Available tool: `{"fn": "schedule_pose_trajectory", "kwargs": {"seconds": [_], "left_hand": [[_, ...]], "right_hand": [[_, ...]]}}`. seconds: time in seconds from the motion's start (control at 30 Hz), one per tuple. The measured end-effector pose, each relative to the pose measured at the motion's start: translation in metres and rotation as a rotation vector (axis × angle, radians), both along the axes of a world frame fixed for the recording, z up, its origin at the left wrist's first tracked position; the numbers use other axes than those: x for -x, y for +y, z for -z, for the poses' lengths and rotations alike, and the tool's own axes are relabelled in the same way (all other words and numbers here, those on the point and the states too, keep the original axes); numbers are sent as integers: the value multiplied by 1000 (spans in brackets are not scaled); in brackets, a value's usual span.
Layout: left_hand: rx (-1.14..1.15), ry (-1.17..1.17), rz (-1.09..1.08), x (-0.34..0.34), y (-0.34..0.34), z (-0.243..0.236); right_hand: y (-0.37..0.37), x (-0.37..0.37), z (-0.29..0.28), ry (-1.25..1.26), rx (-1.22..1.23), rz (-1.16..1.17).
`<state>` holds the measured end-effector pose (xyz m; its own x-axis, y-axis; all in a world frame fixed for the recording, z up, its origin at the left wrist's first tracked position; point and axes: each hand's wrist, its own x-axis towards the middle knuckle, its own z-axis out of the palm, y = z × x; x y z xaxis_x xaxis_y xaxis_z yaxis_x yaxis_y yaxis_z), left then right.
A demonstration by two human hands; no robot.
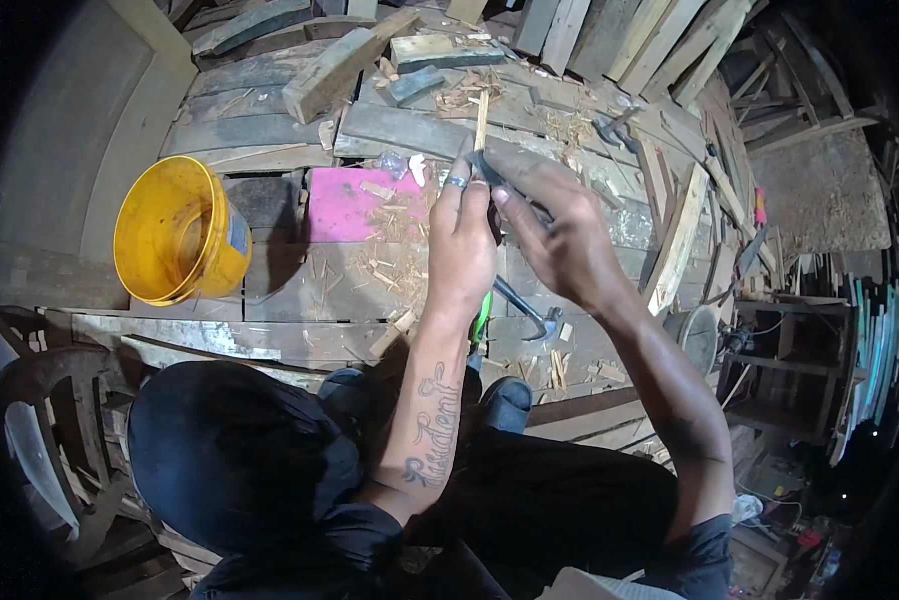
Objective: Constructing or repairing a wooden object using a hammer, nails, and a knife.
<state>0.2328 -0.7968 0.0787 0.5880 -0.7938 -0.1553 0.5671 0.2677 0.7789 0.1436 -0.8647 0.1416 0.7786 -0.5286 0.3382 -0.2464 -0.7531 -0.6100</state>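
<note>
My left hand (461,230) grips a thin pale wooden stick (482,115), which points away from me at the centre. My right hand (559,225) is closed beside it, fingertips pressed to a small dark object at the stick's lower part that I cannot make out. Below the hands lie a claw hammer (535,318) with a dark handle and a bright green tool handle (483,315), partly hidden by my left arm. Left of my hands, a pink sheet (344,210) is scattered with shavings.
A yellow bucket (169,235) stands at the left. Wood blocks (324,80) and leaning boards (644,50) fill the back. Another hammer (614,130) lies at the back right, near loose strips (677,240). A dark metal shelf (789,365) stands at the right.
</note>
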Motion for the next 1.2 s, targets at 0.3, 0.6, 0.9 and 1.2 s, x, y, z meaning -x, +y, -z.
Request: {"fn": "schedule_pose_trajectory", "kwargs": {"seconds": [0.3,0.6,0.9,1.2], "left_hand": [[-52,-105,30,21,-3,3],[-62,68,124,41,-1,-6],[-65,-123,-98,22,-7,16],[-50,-139,2,62,-2,19]], "right_hand": [[-26,11,6,131,-133,230],[-73,38,2,53,-121,458],[-6,14,9,97,36,139],[-59,10,-15,84,-72,412]]}}
